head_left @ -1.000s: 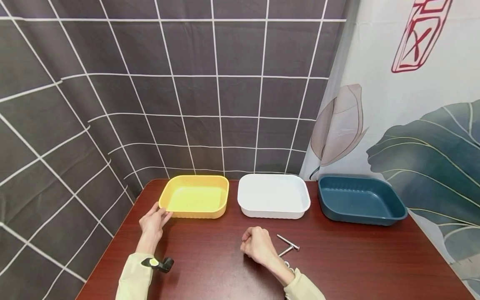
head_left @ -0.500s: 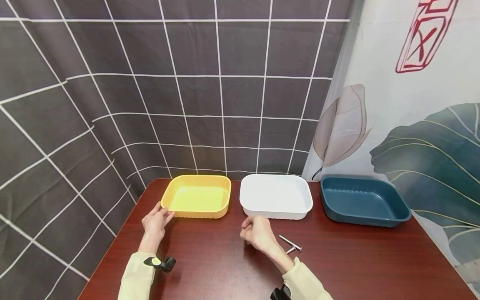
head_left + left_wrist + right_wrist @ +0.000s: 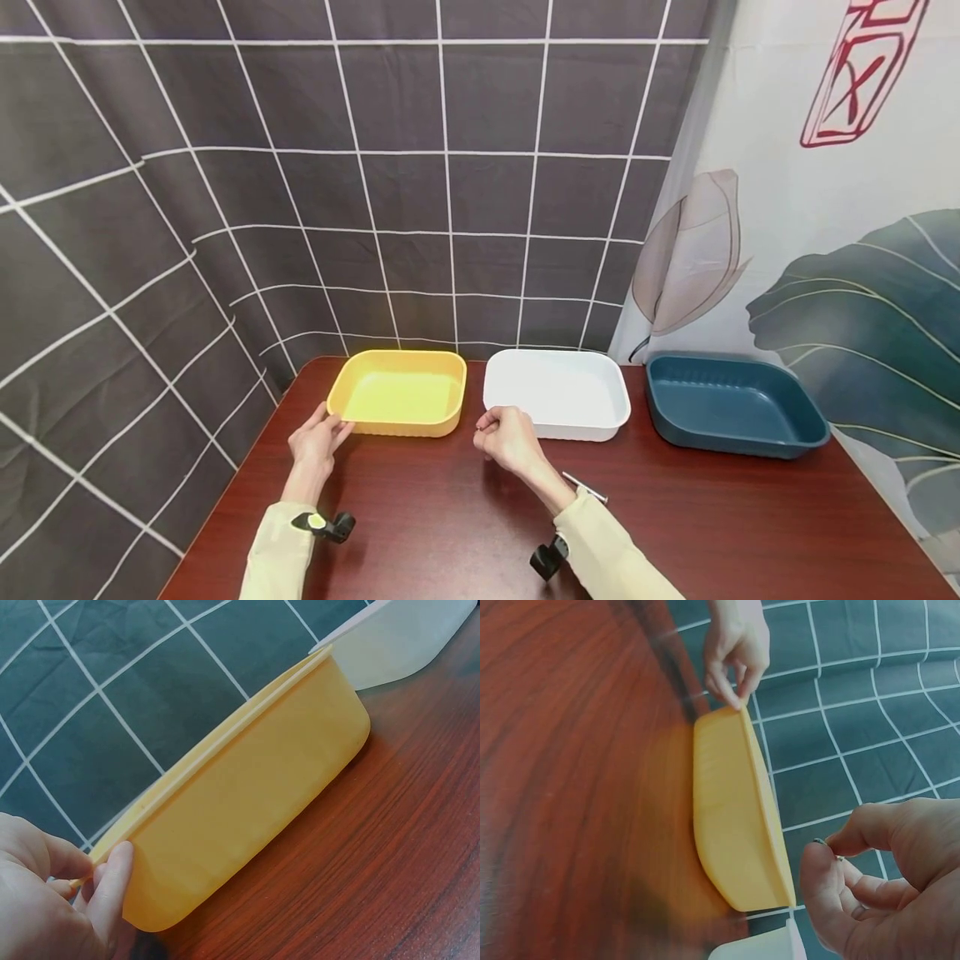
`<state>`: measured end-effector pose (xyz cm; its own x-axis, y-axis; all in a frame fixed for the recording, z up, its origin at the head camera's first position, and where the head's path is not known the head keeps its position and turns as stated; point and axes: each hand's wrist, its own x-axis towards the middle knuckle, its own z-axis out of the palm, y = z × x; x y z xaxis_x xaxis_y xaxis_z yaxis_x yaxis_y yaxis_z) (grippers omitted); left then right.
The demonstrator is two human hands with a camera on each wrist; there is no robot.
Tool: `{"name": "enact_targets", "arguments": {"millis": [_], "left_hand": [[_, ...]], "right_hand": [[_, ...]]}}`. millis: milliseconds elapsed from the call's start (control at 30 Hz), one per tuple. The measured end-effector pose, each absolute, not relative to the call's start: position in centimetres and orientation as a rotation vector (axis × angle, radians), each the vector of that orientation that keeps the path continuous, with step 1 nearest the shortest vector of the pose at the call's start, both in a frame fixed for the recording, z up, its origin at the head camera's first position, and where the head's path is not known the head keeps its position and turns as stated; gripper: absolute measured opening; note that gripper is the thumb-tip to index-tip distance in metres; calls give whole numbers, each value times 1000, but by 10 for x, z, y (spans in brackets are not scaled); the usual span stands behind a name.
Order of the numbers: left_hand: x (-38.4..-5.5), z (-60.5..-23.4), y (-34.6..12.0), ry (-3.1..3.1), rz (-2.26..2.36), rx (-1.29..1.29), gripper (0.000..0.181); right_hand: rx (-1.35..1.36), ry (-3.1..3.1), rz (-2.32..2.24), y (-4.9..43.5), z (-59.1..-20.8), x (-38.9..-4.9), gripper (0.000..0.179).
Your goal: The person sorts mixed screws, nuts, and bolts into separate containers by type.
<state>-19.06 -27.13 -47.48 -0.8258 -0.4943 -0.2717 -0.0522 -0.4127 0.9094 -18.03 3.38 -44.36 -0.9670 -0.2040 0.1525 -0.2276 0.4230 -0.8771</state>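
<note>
My left hand (image 3: 312, 442) pinches the rim of the yellow plastic tray (image 3: 408, 429) at its near left corner. In the left wrist view the thumb and fingers close over that rim. My right hand (image 3: 512, 439) is at the near left corner of the white tray (image 3: 573, 432), overlapping it in the head view. Between its thumb and fingertips is a small metal piece (image 3: 820, 841), mostly hidden by the fingers, so I cannot tell its kind. A silver bolt (image 3: 587, 488) lies on the table beside my right forearm, which partly covers it.
A dark blue tray (image 3: 738, 443) stands at the right of the row, beyond the white one. All three trays stand along the back edge of the brown wooden table (image 3: 420, 517). A grey gridded cloth (image 3: 480, 192) hangs behind.
My right hand has moved away from me toward the white tray with the small metal piece. Its forearm now covers more of the metal parts. The left hand stays on the yellow rim.
</note>
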Motion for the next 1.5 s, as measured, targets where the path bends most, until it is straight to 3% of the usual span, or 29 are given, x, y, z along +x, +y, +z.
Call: {"name": "enact_targets", "arguments": {"millis": [667,1500], "left_hand": [[-191,-475,-271,-1525,-2296,763,57],[-191,-476,-272,-1506,-2321,754,57]], "right_hand": [[345,-2567,1688,0,-422,-218,5],[258,-2621,1598,-31,-430,-249,7]]}}
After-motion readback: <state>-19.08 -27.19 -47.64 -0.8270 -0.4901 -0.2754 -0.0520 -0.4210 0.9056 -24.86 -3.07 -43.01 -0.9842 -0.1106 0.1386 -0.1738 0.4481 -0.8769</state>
